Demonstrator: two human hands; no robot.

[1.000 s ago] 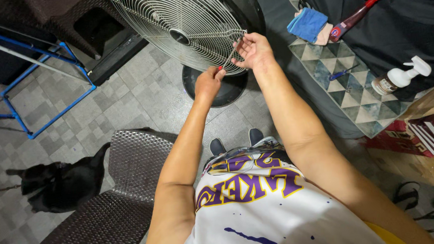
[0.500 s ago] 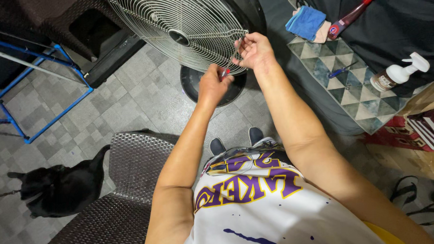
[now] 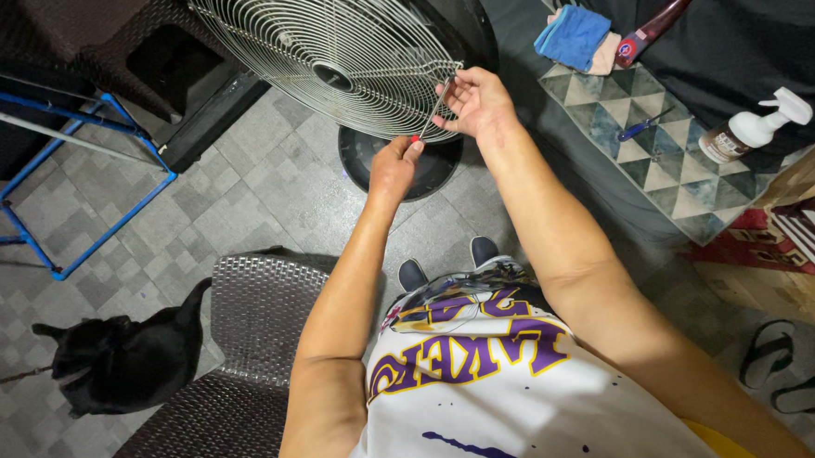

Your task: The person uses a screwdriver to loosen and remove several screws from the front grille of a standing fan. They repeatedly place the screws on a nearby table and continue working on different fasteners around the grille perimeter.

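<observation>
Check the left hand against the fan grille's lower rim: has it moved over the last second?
Yes. The left hand has crept up toward the fan grille, its fingertips now nearer the lower rim, beside the right hand.

Fan grille ahead, both hands meeting at its lower rim.

The fan grille [image 3: 334, 61] is standing before the person, over its round base [image 3: 367, 161]; the left hand [image 3: 393, 165] is sitting below the right hand [image 3: 475, 103]. A dog [image 3: 122, 360] is lying left of the woven chair [image 3: 238, 359]; a spray bottle [image 3: 751, 127] and cloth [image 3: 572, 36] are lying right.
</observation>
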